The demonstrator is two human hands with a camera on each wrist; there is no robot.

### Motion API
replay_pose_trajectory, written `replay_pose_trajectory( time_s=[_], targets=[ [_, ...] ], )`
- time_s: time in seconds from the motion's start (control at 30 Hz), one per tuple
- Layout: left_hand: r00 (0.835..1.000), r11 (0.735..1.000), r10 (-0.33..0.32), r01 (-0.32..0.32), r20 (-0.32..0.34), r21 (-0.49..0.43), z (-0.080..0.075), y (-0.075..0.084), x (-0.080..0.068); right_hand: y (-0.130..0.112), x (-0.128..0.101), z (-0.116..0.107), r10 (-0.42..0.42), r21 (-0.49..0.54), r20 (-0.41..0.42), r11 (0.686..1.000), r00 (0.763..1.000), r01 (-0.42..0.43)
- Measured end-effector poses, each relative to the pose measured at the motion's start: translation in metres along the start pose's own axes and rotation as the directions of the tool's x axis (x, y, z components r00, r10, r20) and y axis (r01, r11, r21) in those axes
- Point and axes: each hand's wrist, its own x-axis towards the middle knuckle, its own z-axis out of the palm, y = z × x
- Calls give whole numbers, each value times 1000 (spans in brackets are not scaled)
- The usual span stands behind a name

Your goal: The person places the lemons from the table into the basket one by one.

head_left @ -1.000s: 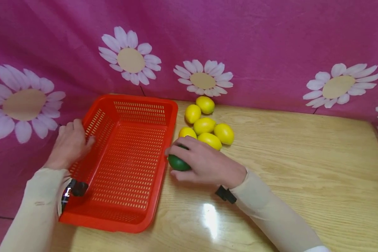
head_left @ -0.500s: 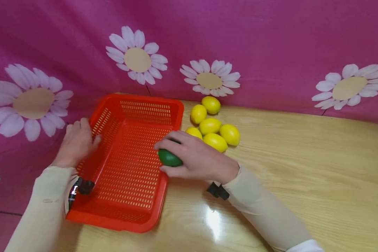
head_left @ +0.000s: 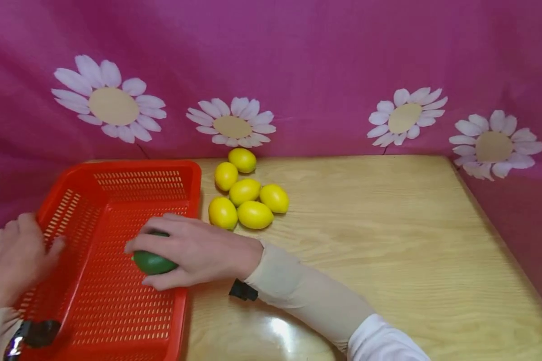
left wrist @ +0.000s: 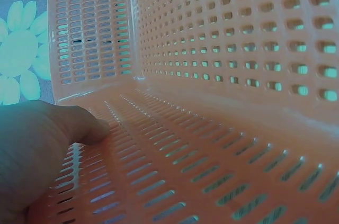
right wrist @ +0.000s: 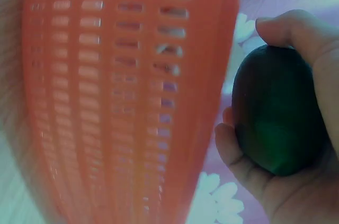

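My right hand [head_left: 191, 253] holds a smooth, dark green oval fruit [head_left: 153, 260] over the right side of a red plastic basket [head_left: 191, 193]. Thumb and fingers curl round the fruit [right wrist: 278, 110] in the right wrist view, beyond the basket's slotted side wall [right wrist: 132, 97]. At the basket's left side, my left hand [head_left: 15, 260] grips the rim, its thumb [left wrist: 85, 123] against the inside of the wall in the left wrist view. Several yellow lemons [head_left: 245, 192] lie in a loose group on the table, just right of the basket.
The wooden table [head_left: 366, 225] runs back to a pink cloth [head_left: 307, 70] printed with white daisies. Its right edge slants down toward the front right. The basket's slotted floor [head_left: 122, 301] shows under the right hand.
My right hand has carried the green fruit left from beside the basket to over it. The left hand stays at the rim. The head view has turned right, uncovering the front lemons.
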Motion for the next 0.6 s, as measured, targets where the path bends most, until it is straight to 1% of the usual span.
replay_pose_trajectory(
  time_s=[0.03,0.1,0.2,0.27,0.37,0.43,0.5,0.57,0.6],
  targets=[
    [1000,1000,2,-2,-7,-3,0,-2,-3,-2,4,3,-14,6,8,1000,1000,14],
    [1000,1000,4,-4,5,-4,-2,-4,-5,-4,11,8,-41,16,10,999,999,41],
    [1000,999,6,-6,19,-37,-5,0,2,-4,16,12,-46,4,32,999,998,46],
    [998,998,-28,31,59,-59,-7,5,6,-3,16,16,-20,-1,65,1000,998,20],
    [996,994,-18,27,83,-106,-6,8,7,-2,14,22,24,-21,119,1000,993,-21],
    [993,991,-36,51,116,-127,-6,8,4,-1,13,27,24,-13,127,1000,992,-22],
    [993,991,-34,49,115,-128,-6,5,0,0,14,31,9,-5,122,1000,993,-8],
    [992,991,-55,68,112,-113,-7,1,-2,-1,18,33,-5,10,115,1000,993,4],
    [994,993,-51,61,94,-100,-8,-1,-4,-1,20,34,-11,19,112,1000,994,9]
  ],
)
